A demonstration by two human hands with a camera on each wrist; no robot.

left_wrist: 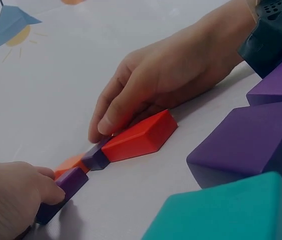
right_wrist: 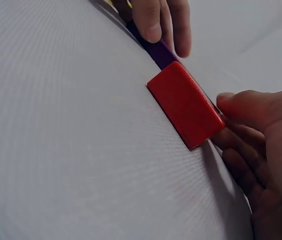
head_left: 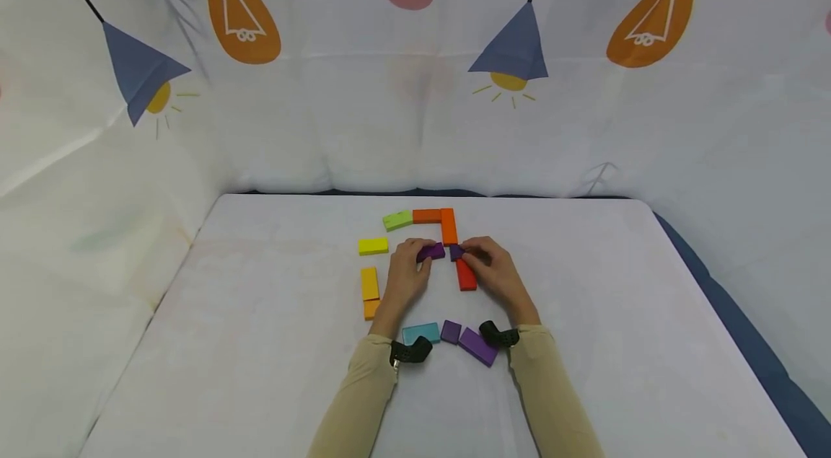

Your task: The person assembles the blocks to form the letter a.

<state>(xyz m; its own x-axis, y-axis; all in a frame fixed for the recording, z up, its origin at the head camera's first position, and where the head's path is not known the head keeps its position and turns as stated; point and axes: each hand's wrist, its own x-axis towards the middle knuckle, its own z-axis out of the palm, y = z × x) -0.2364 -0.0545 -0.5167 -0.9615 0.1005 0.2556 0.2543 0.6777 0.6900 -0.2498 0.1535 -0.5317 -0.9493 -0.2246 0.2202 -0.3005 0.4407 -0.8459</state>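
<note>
A long purple block [head_left: 431,252] lies between the thumb and fingers of my left hand [head_left: 405,272], which pinches it; the left wrist view also has this purple block [left_wrist: 63,195]. My right hand [head_left: 496,270] pinches a small dark purple block [head_left: 456,253] with thumb and fingertips. That small block [left_wrist: 96,156] sits at the end of a red block [head_left: 466,275], with an upright orange block [head_left: 449,226] at its other side. In the right wrist view the red block [right_wrist: 186,105] hides the small block from sight.
A darker orange block [head_left: 426,216], a green block [head_left: 398,220], a yellow block [head_left: 373,247] and amber blocks [head_left: 369,283] curve round the left. Nearer my wrists lie a teal block [head_left: 420,333], a purple cube [head_left: 451,332] and a purple block [head_left: 477,347]. All are on a white table [head_left: 260,371].
</note>
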